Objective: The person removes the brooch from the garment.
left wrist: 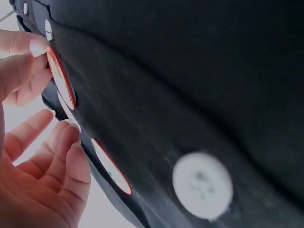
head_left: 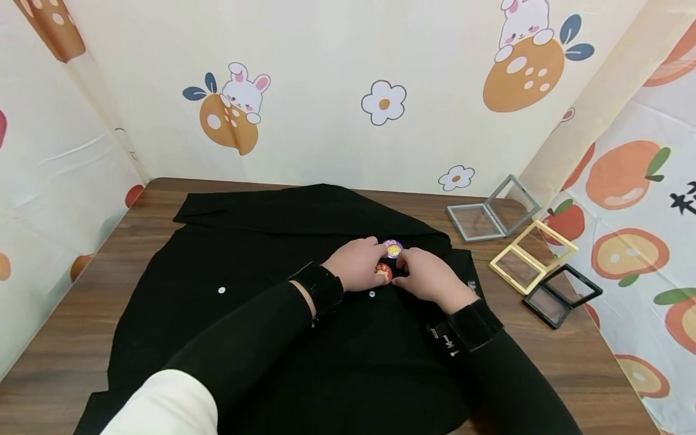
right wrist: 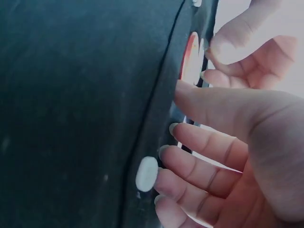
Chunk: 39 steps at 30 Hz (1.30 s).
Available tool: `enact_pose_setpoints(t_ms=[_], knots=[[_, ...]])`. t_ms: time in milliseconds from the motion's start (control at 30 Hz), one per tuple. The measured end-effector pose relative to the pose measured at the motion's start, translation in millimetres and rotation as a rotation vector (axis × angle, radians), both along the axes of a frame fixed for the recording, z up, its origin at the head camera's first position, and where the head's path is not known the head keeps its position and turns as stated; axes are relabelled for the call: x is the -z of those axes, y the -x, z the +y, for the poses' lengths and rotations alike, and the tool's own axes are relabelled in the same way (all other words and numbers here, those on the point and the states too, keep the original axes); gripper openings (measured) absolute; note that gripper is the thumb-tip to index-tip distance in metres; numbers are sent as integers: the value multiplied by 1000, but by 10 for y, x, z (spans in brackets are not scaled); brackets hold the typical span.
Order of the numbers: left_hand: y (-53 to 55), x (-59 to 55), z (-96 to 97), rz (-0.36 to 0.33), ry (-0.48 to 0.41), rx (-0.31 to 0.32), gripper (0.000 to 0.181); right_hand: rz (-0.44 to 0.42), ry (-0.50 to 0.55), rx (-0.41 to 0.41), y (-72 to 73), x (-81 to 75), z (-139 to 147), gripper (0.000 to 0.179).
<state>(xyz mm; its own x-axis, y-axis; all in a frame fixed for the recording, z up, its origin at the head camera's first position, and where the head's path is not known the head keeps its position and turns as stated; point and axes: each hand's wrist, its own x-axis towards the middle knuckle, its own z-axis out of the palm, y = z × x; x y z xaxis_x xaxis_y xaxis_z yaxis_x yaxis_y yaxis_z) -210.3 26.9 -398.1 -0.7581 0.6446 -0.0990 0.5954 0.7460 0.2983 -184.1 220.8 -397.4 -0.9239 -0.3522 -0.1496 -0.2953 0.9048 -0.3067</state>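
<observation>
A black button-up shirt [head_left: 261,254] lies spread on the table, a sleeve folded across its top. On it sit a purple-rimmed pin badge [head_left: 393,249] and a red pin badge [head_left: 383,273], one beyond the other. My left hand [head_left: 356,264] is at their left edges, my right hand [head_left: 432,277] at their right. In the right wrist view, the right thumb [right wrist: 192,99] touches the edge of the red badge [right wrist: 191,59], with the other fingers relaxed below. A further red-rimmed badge [left wrist: 111,166] shows in the left wrist view, close to the left fingers [left wrist: 78,175]; in the head view it is hidden.
Three hinged clear-paned frames stand partly open at the table's right: grey [head_left: 478,220], cream [head_left: 522,263] and black [head_left: 554,305]. White shirt buttons [head_left: 222,290] run along the placket. Printed cloth [head_left: 326,121] hangs behind the wooden table [head_left: 587,362] and at its sides.
</observation>
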Motion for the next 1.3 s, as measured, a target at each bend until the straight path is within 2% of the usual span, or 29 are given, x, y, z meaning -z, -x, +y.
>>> enact_pose_setpoints(t_ms=[367,600,733,867,1033,1233,1300], knots=[[-55,21,62,23,54,23,29,-35,147,38,-42,99,53,24],[-57,24,95,35,127,65,37,-59,178,33,-74,109,82,26],[-80,23,128,91,196,114,41,-56,182,32,-98,105,99,25],[-86,42,154,146,217,141,34,-41,185,26,-110,106,107,25],[-79,33,158,140,159,116,24,-29,177,16,-119,98,113,24],[-61,-1,98,77,30,55,15,-22,167,2,-155,72,98,27],[-45,-11,72,30,-35,16,12,-17,160,0,-162,63,90,29]])
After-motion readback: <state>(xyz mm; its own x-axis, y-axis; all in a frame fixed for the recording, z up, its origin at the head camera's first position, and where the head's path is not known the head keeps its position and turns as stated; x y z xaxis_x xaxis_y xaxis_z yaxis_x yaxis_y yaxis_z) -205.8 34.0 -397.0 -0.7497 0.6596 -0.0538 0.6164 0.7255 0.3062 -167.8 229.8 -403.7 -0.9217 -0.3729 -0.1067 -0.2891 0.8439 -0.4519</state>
